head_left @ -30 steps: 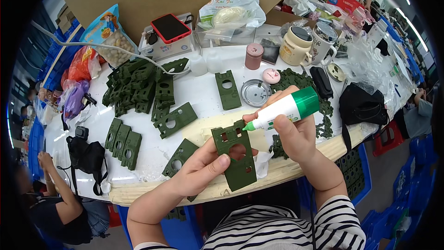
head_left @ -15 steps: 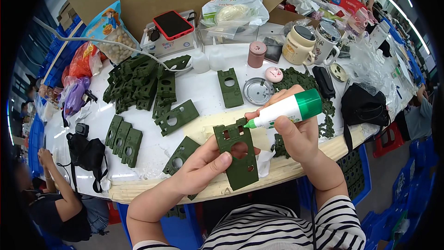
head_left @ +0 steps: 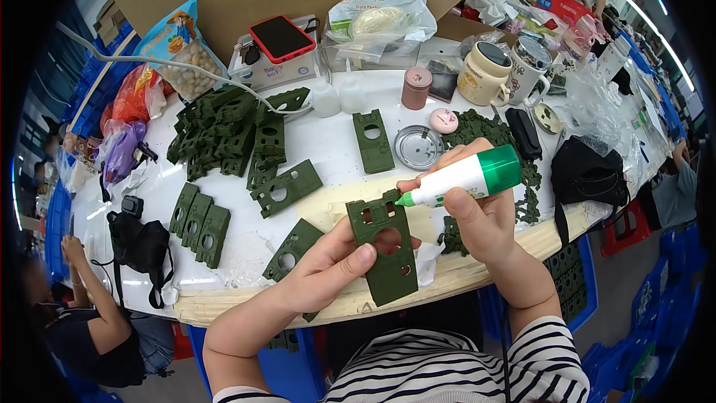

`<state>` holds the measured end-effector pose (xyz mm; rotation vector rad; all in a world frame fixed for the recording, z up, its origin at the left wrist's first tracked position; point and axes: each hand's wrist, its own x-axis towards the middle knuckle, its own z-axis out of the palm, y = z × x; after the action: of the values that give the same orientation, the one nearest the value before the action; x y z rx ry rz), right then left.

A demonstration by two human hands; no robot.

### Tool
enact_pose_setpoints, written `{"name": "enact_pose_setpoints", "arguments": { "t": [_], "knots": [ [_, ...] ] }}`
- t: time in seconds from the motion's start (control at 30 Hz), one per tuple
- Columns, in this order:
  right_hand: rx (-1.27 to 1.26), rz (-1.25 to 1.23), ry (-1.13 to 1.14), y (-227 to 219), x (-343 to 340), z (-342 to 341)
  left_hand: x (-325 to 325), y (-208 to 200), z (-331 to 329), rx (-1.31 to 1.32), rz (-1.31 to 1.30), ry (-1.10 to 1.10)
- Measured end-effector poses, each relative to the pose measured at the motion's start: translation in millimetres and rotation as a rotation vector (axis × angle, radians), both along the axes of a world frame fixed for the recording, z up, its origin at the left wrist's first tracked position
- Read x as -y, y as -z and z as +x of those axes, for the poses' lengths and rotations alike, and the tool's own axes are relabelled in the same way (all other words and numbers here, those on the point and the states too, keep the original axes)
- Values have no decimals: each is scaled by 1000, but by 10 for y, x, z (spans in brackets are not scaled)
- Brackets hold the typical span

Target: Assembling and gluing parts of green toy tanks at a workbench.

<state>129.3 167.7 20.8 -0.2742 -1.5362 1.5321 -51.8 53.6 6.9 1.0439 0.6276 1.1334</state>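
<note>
Table edge: the pale, wood-coloured front edge of the white tabletop curves along the person's side of the round silver metal dish.
Room left of dish: a flat dark green plastic plate lies just beside it; white surface stretches from there to the jumbled dark green plastic pile farther left.
Room right of dish: a spread of tiny dark green plastic parts crowds near it.
Held piece: a rectangular dark green plastic panel with a round hole, raised nearer the person than the dish, slightly left.
Left hand: grasping the panel, thumb across its face, other fingers behind.
Right hand: wrapped around a white, green-based plastic squeeze bottle, tilted in front of the dish.
Nozzle: aimed leftward at the panel's upper right corner; contact cannot be told.
</note>
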Motion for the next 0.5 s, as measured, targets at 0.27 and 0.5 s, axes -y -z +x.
{"name": "enact_pose_setpoints", "arguments": {
  "t": [0.27, 0.5],
  "knots": [
    [-8, -19, 14, -9, 13, -23, 3, 11, -18, -7, -19, 19],
    [-1, -2, 13, -3, 4, -17, 2, 9, -12, 2, -11, 12]
  ]
}}
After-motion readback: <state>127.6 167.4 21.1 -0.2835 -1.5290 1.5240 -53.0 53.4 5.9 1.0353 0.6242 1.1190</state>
